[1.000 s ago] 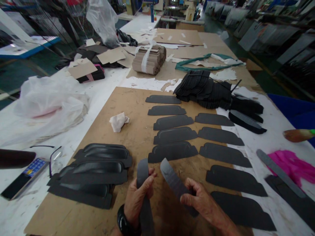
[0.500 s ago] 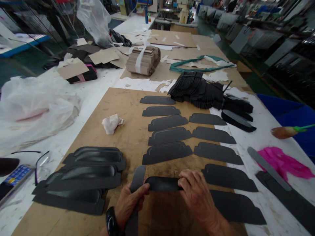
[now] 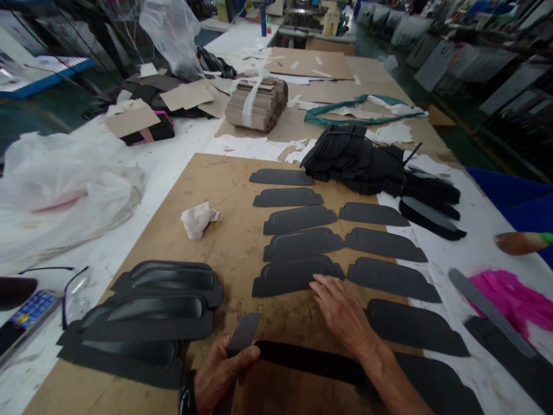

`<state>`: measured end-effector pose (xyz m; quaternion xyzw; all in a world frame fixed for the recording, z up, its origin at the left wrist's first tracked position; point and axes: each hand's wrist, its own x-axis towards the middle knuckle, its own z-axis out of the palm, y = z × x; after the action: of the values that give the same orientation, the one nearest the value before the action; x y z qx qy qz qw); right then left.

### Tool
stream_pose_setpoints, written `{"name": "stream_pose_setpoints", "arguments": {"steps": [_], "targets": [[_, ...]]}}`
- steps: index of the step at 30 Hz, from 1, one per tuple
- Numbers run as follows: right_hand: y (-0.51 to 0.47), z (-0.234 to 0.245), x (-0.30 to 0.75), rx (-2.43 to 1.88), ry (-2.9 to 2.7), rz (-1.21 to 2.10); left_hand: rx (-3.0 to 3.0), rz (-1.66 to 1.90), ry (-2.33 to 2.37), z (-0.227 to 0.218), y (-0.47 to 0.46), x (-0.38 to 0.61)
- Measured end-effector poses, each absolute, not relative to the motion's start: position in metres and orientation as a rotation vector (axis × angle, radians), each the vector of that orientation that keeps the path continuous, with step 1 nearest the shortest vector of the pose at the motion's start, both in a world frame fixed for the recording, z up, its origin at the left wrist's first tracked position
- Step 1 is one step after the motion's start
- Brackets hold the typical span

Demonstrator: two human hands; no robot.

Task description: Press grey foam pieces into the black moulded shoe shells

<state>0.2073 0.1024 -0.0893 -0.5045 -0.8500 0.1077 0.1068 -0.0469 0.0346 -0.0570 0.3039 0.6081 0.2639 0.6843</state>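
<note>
**Head view: left hand pinching a strip, right hand flat on the board**

Left hand (image 3: 220,369): the thumb and fingers are closed in a pinch on the lower part of a grey strip (image 3: 242,333). The strip stands up and away from the fingers, tilted a little to the right.

Right hand (image 3: 341,311): palm down, holding nothing, fingers (image 3: 325,286) straight and slightly spread. The fingertips rest on the near right edge of a dark shaped piece (image 3: 294,276), the nearest one in the left row.

A black strip (image 3: 311,360) lies flat on the brown board (image 3: 224,190). It starts just beside the left thumb and passes under the right wrist. I cannot tell whether the thumb touches it.

More flat pieces (image 3: 391,276) lie just right of the right fingers, and further ones lie beyond the fingertips. A stack of moulded pieces (image 3: 159,311) sits just left of the left fingers. A crumpled rag (image 3: 197,219) lies well beyond them.
</note>
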Motion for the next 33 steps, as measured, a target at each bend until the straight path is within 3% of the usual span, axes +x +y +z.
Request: {"name": "stream_pose_setpoints", "arguments": {"steps": [5, 10, 14, 18, 21, 33], "targets": [[0.082, -0.103, 0.178, -1.434, -2.651, 0.314, 0.544, 0.602, 1.402, -0.062, 0.009, -0.073], [0.052, -0.105, 0.186, -1.406, -2.482, 0.686, 0.390, 0.718, 1.398, -0.074, -0.001, -0.081], [0.051, -0.094, 0.195, -1.449, -1.939, 1.169, 0.290, 0.735, 1.448, -0.071, 0.005, -0.073], [0.055, -0.082, 0.205, -1.748, -1.051, 1.513, 0.274, 0.800, 1.540, -0.066, 0.014, -0.062], [0.055, -0.078, 0.211, -1.747, -0.703, 1.738, 0.345, 0.824, 1.603, -0.067, 0.019, -0.054], [0.090, -0.099, 0.218, -1.848, -0.987, 1.304, 0.526, 0.888, 1.729, -0.077, 0.049, -0.026]]}}
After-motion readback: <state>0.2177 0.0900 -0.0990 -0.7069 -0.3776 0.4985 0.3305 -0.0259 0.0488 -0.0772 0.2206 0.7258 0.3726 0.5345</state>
